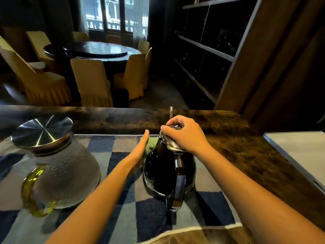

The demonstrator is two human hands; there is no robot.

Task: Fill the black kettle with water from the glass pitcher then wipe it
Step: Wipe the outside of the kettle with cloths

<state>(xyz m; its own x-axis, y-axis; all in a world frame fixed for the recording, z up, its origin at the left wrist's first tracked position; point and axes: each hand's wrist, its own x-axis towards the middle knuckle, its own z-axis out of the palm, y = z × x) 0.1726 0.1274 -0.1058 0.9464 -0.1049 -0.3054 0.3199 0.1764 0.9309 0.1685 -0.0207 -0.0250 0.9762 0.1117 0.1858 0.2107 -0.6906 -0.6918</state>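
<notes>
Fingers point(169, 131) atop glossy black kettle point(158, 173)

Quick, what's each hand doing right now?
Left hand: open, straight fingers pressing the green cloth against the black kettle.
Right hand: closed, fingers curled over the lid.

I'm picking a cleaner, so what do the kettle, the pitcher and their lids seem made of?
Kettle: glossy black with mirror reflections; likely coated metal, possibly plastic.
Kettle lid: polished, chrome-like metal.
Pitcher: clear dimpled glass, with a translucent yellow-green handle.
Pitcher lid: brushed steel, judging by its radial glare streaks.
</notes>
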